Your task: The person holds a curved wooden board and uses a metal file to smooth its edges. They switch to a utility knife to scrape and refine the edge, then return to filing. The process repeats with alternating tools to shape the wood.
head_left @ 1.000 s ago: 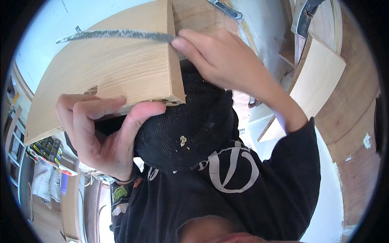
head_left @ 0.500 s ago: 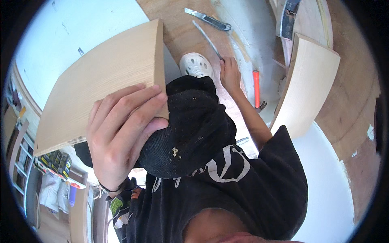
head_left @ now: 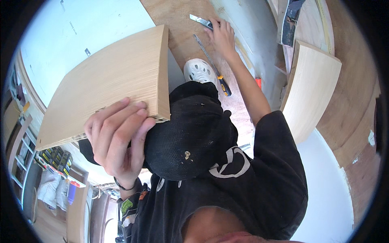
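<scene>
A curved light-wood panel (head_left: 109,77) stands tilted at the left, resting by my black-clothed knee. My left hand (head_left: 117,137) is closed on its near edge, fingertips lying on the front face near the lower right corner. Farther off, my right hand (head_left: 222,38) is closed round the dark handle of a utility knife (head_left: 200,20) on the brown floor, its blade pointing left. Between that hand and my knee lies a file (head_left: 206,52) with a yellow-and-black handle, beside my white clog (head_left: 199,71). Part of the knife handle is hidden under my fingers.
Another curved wooden panel (head_left: 312,87) leans at the right. The red-orange hammer handle (head_left: 258,82) shows partly behind my right forearm. A large white sheet (head_left: 109,28) lies at the upper left. Boxes (head_left: 56,160) and a ladder-like frame (head_left: 22,162) stand at the left.
My right hand has let go of the file, which now lies on the floor, and has moved up to take hold of the utility knife. My left hand has slipped slightly down the panel's edge.
</scene>
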### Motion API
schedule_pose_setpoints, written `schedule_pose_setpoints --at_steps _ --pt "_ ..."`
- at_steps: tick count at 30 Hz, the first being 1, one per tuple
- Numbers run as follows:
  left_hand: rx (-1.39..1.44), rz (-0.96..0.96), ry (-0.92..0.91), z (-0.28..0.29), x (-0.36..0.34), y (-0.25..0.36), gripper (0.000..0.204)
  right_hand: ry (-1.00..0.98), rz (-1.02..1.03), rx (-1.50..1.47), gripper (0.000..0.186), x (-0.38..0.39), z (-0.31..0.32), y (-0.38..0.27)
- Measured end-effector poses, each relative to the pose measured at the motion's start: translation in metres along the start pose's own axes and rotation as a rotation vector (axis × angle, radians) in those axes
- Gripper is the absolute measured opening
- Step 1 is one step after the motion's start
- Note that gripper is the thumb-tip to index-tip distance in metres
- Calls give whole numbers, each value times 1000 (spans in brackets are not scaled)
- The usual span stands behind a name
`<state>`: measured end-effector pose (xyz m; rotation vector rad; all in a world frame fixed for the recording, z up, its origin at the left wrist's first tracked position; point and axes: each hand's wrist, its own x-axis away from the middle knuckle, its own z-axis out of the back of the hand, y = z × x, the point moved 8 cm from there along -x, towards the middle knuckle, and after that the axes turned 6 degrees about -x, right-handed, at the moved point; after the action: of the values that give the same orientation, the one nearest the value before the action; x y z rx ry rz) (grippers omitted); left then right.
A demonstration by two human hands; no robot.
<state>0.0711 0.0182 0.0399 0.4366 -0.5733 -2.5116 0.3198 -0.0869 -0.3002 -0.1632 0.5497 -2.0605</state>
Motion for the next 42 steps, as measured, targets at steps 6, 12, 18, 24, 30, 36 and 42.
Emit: schedule_pose_setpoints --at_steps 6,12,18,24,30,36,42 --pt "-1 452 291 0 18 -29 7 -134 -37 -196 42 -18 1 -3" --pt "-409 402 40 -10 3 -35 46 -341 -101 -268 39 -39 -34 -41" --pt "-381 394 18 -10 4 -36 27 -359 -14 -567 37 -58 -70 -82" --pt "-373 376 -11 -11 6 -37 22 -312 47 -565 31 -68 -76 -88" --pt "-368 409 -32 -11 6 -37 19 -306 80 -478 30 -64 -79 -92" --pt "-349 416 -26 -11 6 -34 31 -313 88 -488 29 -64 -88 -92" --pt "-352 409 0 -11 7 -34 28 -292 67 -537 27 -60 -77 -97"
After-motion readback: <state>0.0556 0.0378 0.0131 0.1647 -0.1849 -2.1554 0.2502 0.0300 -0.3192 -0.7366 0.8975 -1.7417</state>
